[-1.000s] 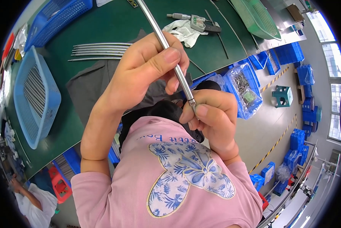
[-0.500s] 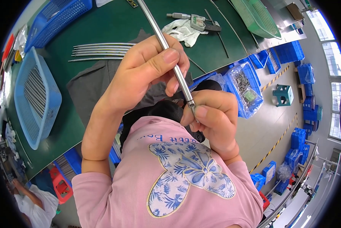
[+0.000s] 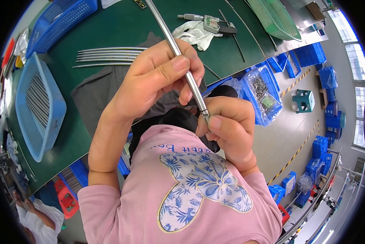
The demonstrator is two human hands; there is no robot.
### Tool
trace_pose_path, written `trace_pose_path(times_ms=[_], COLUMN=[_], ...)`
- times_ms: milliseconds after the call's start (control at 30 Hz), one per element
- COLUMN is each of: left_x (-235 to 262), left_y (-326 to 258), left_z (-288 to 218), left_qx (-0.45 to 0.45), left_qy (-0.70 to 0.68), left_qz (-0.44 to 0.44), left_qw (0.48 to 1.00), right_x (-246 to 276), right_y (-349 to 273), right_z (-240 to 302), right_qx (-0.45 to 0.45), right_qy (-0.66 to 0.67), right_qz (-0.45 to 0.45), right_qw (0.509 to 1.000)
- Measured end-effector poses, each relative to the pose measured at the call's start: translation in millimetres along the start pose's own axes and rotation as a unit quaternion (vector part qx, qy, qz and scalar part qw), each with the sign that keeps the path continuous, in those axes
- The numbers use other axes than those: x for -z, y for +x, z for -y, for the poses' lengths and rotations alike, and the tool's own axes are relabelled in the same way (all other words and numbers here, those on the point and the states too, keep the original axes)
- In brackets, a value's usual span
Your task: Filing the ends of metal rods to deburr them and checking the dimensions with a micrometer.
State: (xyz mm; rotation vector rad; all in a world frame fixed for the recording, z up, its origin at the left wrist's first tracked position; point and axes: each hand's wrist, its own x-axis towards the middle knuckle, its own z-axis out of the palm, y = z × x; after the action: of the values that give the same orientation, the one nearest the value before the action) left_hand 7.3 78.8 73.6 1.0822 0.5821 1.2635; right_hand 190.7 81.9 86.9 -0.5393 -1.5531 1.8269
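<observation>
A long, shiny metal rod [image 3: 165, 28] slants down toward my body. My left hand [image 3: 154, 73] is closed round its middle, the thumb pressed along its side. At the rod's lower, stepped end, my right hand [image 3: 230, 122] pinches a small metal piece [image 3: 205, 115] between thumb and fingertips. Fingers cover part of that piece, so its full shape is hidden. Several similar metal rods [image 3: 105, 55] lie on the green table beyond my left forearm, next to a dark grey cloth [image 3: 93, 90].
A light blue basket [image 3: 55, 122] of rods stands at the left, a blue basket [image 3: 36, 38] behind it. A micrometer [image 3: 211, 24] rests on a white cloth [image 3: 192, 33]. A blue bin [image 3: 270, 118] with small metal parts stands right. A co-worker [image 3: 40, 219] is at lower left.
The rod and both hands have shifted only slightly; the grip stays the same. At lower left, the co-worker's arms have moved.
</observation>
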Motion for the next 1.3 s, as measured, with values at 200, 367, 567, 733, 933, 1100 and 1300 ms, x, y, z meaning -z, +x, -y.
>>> trace_pose_path(times_ms=[200,367,567,733,933,1100,1300], left_x=[7,18,30,38,41,47,49], left_y=[-2,-19,-31,-39,-43,-47,-46], left_z=[8,12,8,2,-6,-8,-8], left_qx=[-0.034,-0.110,-0.162,-0.182,-0.216,-0.246,-0.256], left_qy=[-0.030,0.009,0.024,-0.001,0.038,0.042,0.030], left_qz=[-0.012,-0.059,-0.260,-0.291,-0.286,-0.258,-0.216], left_qw=[0.999,0.992,0.952,0.939,0.933,0.933,0.942], right_x=[14,48,127,125,141,146,143], right_y=[2,38,131,153,163,169,147], right_z=[-7,-13,-55,-69,-70,-62,-9], right_qx=[-0.016,0.004,0.106,0.025,0.007,-0.008,0.045], right_qy=[0.044,-0.111,-0.683,-0.750,-0.704,-0.690,-0.300], right_qz=[0.050,-0.038,-0.118,-0.143,-0.141,-0.140,-0.268], right_qw=[0.998,0.993,0.713,0.645,0.696,0.711,0.914])
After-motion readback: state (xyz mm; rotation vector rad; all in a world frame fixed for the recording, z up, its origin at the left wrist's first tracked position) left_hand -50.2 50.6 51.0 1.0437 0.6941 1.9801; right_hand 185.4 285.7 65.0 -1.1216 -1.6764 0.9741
